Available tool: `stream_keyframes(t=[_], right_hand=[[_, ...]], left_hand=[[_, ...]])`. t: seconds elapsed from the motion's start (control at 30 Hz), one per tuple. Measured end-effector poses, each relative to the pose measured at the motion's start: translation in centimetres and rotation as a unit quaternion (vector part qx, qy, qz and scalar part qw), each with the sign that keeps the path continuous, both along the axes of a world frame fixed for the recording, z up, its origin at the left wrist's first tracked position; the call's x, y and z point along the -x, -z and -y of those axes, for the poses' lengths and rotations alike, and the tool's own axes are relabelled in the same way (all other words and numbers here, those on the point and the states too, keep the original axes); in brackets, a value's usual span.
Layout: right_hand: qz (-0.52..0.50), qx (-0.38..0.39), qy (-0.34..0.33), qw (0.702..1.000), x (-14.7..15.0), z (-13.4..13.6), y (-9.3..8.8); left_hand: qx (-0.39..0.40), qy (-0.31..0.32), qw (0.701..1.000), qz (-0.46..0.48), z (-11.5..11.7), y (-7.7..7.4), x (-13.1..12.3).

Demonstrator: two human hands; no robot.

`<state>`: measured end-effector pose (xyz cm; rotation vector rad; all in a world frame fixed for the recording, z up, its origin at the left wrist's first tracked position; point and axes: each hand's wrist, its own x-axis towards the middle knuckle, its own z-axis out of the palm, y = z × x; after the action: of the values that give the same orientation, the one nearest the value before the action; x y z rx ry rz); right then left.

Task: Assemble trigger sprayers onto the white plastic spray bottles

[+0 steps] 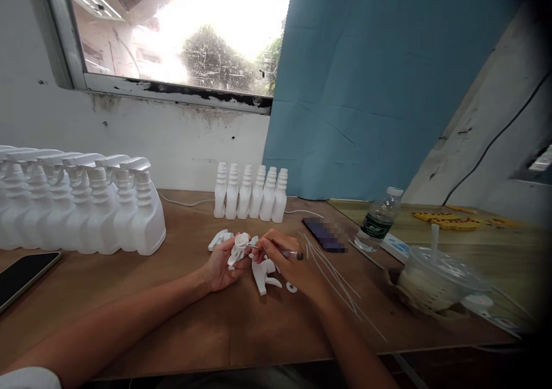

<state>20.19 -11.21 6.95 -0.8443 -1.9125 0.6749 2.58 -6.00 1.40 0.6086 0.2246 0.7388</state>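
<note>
1 slim tool [295,255], pinched in the right grip [298,269], pointed left at the white sprayer head [240,244] the curled left grip [218,269] held.

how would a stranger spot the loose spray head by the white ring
On the brown table, find the right hand. Just below and left of it lies the white spray head, the only one with a small white ring beside it.
</note>
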Motion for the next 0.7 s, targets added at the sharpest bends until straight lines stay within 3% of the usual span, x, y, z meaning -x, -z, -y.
stream_keyframes(t=[0.1,0.2,0.33,0.43,0.53,0.63,0.7], right_hand=[[0.066,-0.094,0.008,0.993,0.0,-0.2,-0.1],[0.155,-0.191,-0.041,0.968,-0.1,-0.7,0.0],[0.163,-0.241,-0.055,0.955,-0.2,-1.2,0.2],[0.112,-0.212,-0.023,0.971,-0.6,-0.7,-0.4],[0.083,-0.149,0.049,0.984,-2.1,0.2,-1.8],[0.129,-0.066,0.148,0.978,-4.5,0.5,-2.9],[0.197,-0.004,0.210,0.958,-6.1,0.2,-3.1]], left_hand=[[0.002,-0.008,1.000,-0.003,-0.1,0.1,0.0],[0.005,-0.010,1.000,-0.017,-0.3,0.2,-0.1],[-0.001,-0.013,0.999,-0.036,-0.2,0.3,-0.2],[-0.033,-0.030,0.998,-0.053,0.1,-0.3,0.0],[-0.126,-0.131,0.980,-0.085,0.0,-1.3,0.9],[-0.223,-0.275,0.919,-0.171,-1.4,-1.9,2.4],[-0.246,-0.341,0.878,-0.228,-3.0,-1.6,3.5]])
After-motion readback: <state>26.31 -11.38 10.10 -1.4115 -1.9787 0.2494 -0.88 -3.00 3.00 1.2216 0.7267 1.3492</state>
